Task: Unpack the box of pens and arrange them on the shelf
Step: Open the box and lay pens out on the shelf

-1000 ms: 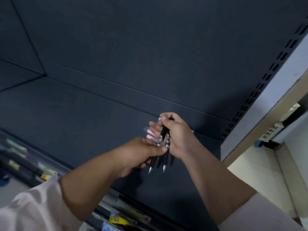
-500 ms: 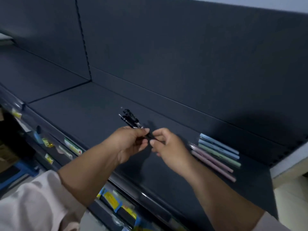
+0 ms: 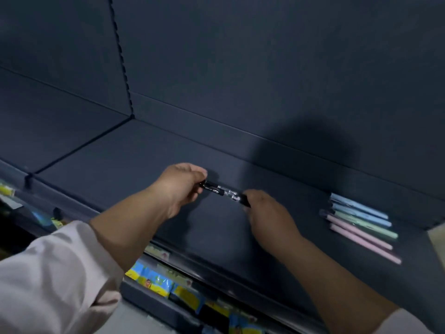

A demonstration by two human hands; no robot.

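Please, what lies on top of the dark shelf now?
Five pastel pens lie side by side at its right. The left hand and right hand hold black pens above the shelf; whether these touch it is hidden.

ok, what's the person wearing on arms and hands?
No gloves: left hand and right hand are bare, no watch or rings visible. Pale pinkish-white sleeves: left sleeve bunched near the elbow, right sleeve just showing at the frame corner. Forearms uncovered.

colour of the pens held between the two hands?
The held pens are black with clear, silvery mid-sections. Head view, the only one, shows it.
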